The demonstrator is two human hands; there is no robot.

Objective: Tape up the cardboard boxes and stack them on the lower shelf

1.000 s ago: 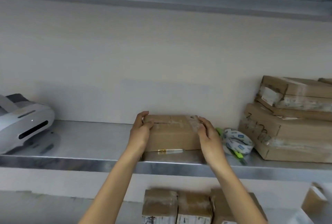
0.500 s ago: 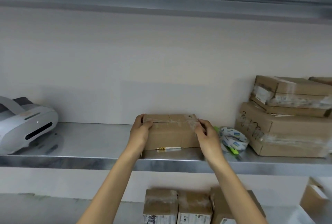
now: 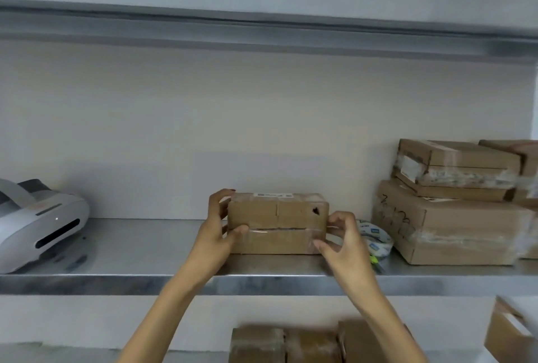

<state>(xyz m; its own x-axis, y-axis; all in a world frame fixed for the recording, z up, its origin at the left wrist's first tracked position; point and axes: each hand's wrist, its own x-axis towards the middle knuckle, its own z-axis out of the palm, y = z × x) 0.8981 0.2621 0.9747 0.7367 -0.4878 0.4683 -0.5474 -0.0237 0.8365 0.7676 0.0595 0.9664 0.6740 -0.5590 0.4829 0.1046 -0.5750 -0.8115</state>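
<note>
A small brown cardboard box stands on the steel shelf, its taped seam facing me and a white label on its top. My left hand grips its left end, thumb across the front over the tape. My right hand holds the right end with fingers curled at the front lower corner. A roll of printed packing tape lies just right of the box, partly behind my right hand. Several taped boxes sit on the lower shelf below.
A white and grey label printer sits at the shelf's left end. Stacked taped cardboard boxes fill the right end. Another open box shows at the bottom right. An upper shelf runs overhead.
The box has been turned over toward me, so the taped seam now faces front and a labelled side is on top. Both hands shifted their grip with it.
</note>
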